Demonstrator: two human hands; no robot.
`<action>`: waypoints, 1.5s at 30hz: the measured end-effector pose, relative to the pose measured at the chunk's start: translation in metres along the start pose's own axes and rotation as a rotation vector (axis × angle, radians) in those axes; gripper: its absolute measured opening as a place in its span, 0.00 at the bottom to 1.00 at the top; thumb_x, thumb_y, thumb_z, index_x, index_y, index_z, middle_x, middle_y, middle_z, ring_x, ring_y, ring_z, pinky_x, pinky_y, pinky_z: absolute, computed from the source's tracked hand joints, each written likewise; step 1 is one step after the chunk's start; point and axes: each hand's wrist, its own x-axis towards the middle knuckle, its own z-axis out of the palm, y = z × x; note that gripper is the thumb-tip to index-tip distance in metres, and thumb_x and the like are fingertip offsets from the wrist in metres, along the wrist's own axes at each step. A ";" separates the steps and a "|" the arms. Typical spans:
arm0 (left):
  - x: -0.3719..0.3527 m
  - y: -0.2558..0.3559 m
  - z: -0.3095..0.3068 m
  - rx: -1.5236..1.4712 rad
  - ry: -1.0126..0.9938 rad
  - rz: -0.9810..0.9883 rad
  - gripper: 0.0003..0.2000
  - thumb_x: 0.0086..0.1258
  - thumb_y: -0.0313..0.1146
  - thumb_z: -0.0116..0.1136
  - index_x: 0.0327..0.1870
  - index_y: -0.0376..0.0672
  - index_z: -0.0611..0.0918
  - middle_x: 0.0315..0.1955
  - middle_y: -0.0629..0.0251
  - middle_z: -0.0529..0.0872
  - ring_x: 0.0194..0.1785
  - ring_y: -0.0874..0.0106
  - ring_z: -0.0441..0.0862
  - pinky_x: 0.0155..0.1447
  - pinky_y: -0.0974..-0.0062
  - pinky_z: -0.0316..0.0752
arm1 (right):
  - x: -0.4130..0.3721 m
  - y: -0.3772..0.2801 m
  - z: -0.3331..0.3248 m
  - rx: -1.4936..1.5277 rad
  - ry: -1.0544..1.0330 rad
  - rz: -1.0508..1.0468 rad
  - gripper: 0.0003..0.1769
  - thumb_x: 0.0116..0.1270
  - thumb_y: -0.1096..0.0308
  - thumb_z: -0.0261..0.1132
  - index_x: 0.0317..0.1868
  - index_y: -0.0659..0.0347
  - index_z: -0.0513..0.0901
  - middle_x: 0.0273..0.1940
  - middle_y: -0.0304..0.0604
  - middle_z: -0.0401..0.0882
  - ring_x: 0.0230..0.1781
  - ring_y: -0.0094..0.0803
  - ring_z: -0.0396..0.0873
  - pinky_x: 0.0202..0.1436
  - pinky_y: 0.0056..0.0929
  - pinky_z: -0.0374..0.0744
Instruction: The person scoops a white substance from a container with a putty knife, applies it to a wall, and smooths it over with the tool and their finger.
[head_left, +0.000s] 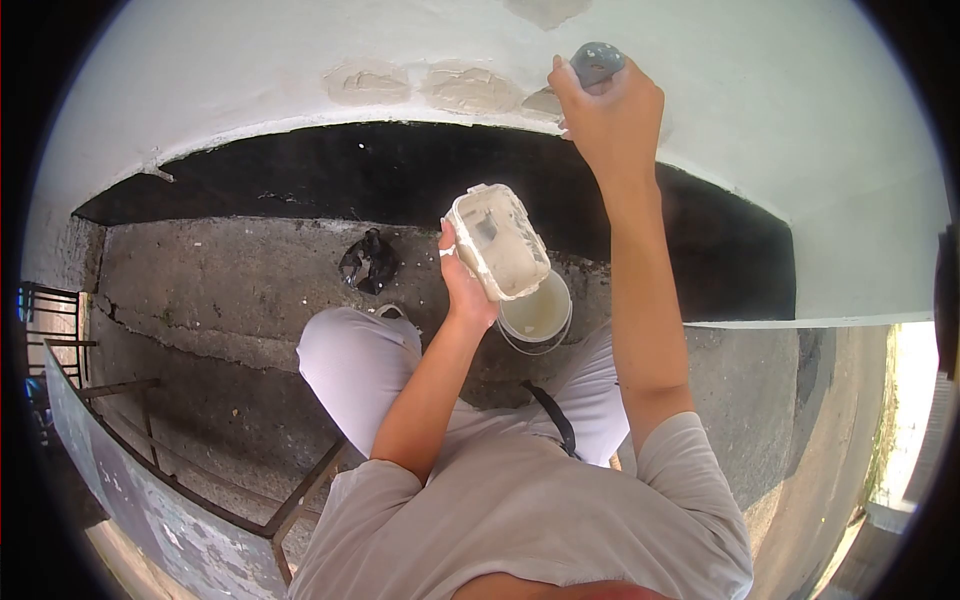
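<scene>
My left hand (466, 278) is closed around the side of a white rectangular plastic tub (508, 240), held tilted in front of my knees with pale filler smeared inside. High on the right, my right hand (615, 115) grips a putty knife (598, 62) by its grey handle against the white wall (240, 70). The hand hides most of its blade. Left of the knife, rough beige filler patches (470, 88) lie on the wall just above its lower edge. White smears mark the fingers of both hands.
A white bucket (537, 312) with a wire handle stands between my knees, partly behind the tub. A crumpled black plastic bag (369, 262) lies on the concrete floor (210, 270). A black band (300, 170) runs beneath the white wall. Lower left is a metal-framed panel (170, 490).
</scene>
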 end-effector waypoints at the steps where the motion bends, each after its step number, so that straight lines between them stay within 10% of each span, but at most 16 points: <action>1: -0.001 0.000 0.002 0.000 0.017 0.004 0.32 0.82 0.62 0.38 0.73 0.48 0.72 0.66 0.60 0.80 0.67 0.59 0.78 0.71 0.55 0.74 | -0.004 -0.002 -0.006 0.008 0.007 0.012 0.17 0.60 0.60 0.73 0.31 0.68 0.84 0.22 0.46 0.85 0.22 0.36 0.83 0.34 0.33 0.81; 16: -0.002 -0.001 0.002 0.003 0.023 0.013 0.31 0.82 0.61 0.39 0.73 0.48 0.73 0.66 0.61 0.79 0.68 0.60 0.77 0.72 0.57 0.73 | 0.010 0.012 -0.013 -0.022 -0.079 0.004 0.17 0.62 0.60 0.71 0.25 0.65 0.82 0.16 0.41 0.80 0.14 0.27 0.79 0.22 0.28 0.79; 45: -0.001 -0.004 -0.001 -0.003 0.062 -0.004 0.31 0.82 0.61 0.40 0.72 0.48 0.73 0.66 0.62 0.79 0.68 0.61 0.77 0.72 0.57 0.73 | 0.028 0.017 0.000 -0.199 -0.161 0.008 0.21 0.58 0.55 0.69 0.26 0.70 0.82 0.18 0.51 0.82 0.20 0.44 0.84 0.35 0.40 0.83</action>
